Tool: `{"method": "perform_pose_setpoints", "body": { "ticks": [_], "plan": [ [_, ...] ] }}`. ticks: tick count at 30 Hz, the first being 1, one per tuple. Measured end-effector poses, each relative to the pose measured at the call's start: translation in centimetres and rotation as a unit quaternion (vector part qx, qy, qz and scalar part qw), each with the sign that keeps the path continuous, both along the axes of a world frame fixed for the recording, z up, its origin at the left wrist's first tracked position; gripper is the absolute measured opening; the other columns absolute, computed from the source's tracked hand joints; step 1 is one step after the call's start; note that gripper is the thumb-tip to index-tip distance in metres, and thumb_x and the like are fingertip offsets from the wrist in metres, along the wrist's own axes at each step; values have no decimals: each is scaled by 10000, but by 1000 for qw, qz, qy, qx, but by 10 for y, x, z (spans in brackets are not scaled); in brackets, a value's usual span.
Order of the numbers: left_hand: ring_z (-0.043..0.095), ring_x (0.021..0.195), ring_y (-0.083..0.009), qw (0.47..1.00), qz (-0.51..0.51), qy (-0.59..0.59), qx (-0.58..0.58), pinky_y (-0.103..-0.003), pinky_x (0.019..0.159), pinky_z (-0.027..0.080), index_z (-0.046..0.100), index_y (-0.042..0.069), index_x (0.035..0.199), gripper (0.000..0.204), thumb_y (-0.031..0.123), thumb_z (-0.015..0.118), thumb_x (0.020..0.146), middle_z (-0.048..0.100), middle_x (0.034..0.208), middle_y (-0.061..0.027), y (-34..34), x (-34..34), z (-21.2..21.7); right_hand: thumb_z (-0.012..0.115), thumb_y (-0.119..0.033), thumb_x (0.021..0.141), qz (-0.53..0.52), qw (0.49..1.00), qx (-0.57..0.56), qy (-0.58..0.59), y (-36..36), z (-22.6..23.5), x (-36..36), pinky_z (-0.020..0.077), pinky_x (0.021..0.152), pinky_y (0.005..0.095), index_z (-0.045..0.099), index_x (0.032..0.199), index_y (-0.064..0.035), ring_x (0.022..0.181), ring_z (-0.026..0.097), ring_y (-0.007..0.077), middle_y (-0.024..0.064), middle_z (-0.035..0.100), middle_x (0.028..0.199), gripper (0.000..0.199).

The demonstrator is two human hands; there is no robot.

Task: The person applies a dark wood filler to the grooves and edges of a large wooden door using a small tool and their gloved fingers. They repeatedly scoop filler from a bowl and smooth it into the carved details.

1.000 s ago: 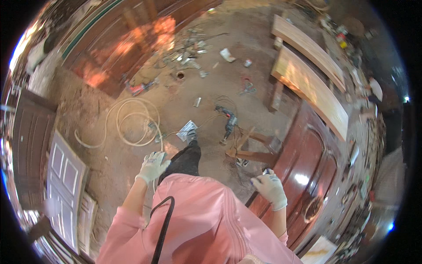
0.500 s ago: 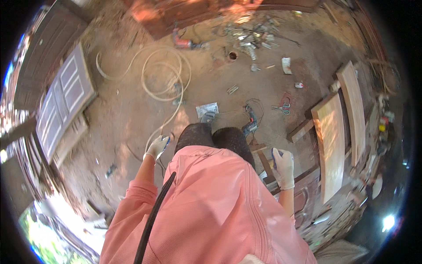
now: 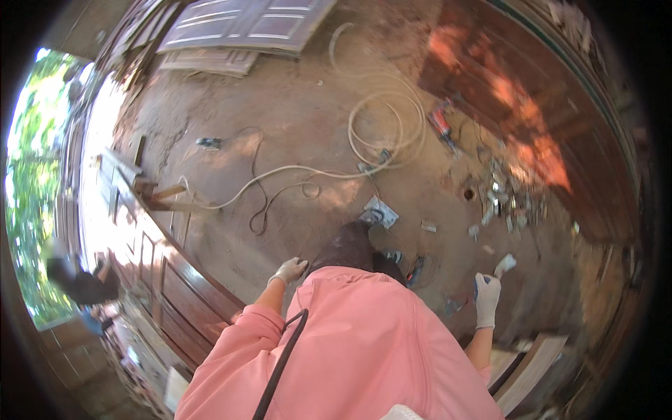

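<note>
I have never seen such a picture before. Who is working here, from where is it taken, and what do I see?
There is no machine: a person works with their own hands, wearing pale gloves. The camera sits on their head and looks down, so the pink top is their own. Its fisheye lens bends straight edges.

The left hand shows nothing held; whether the right hand holds something, I cannot tell.

On the floor lie a coiled pale hose, a red power tool and scattered scraps.
</note>
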State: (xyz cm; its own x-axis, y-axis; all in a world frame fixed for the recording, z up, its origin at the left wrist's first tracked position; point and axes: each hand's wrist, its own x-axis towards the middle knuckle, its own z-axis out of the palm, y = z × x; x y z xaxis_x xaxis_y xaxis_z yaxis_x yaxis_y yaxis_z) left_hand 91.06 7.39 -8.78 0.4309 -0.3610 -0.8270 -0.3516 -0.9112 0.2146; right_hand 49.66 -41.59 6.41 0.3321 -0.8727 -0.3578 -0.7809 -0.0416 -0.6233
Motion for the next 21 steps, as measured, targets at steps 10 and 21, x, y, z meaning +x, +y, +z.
{"method": "perform_pose_setpoints", "body": {
  "ticks": [10,21],
  "plan": [
    [537,1293,-404,988,-89,32,-126,-461,1091,431,526,51,1400,581,321,649,900,599,1329,-276,-56,10,-40,648,-395,811,58,983,36,173,14,-30,20,556,849,487,771,865,-41,954,711,408,234,726,946,379],
    [581,1034,-283,952,-256,107,-128,-382,857,454,583,89,1223,367,322,634,944,638,1131,-162,-248,178,1,616,-235,856,-188,952,184,153,176,-122,-15,542,938,481,744,1138,-96,1127,679,385,206,717,1167,340]
  ]
}}
